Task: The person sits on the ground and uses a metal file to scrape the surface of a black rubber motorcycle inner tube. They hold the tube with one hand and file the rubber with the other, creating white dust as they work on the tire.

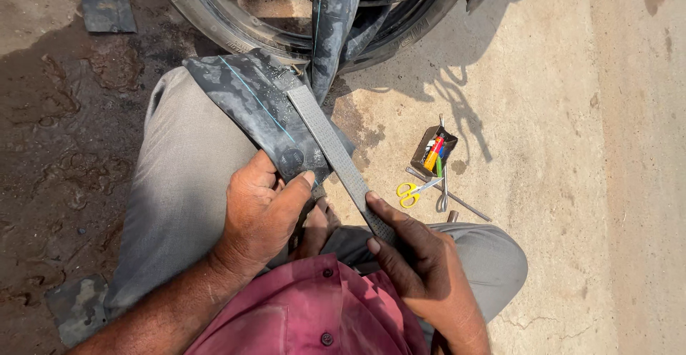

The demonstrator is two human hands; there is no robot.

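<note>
Hands (261,215) (418,262) press rasp (336,153) onto inner tube (257,101).

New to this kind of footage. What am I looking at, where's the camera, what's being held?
There is no machine here: a person works with two bare hands, and the single camera sits on their head, looking down past a red shirt and grey trousers.

The left hand pins a dusty black rubber inner tube over the left knee, thumb beside a round dark patch on it. The right hand grips one end of a long flat grey metal file, whose other end lies across the tube.

Above, the tube hangs out of a black tyre on its wheel. On the concrete ground to the right lie yellow-handled scissors, a small dark box with colourful items and a thin metal rod.
</note>
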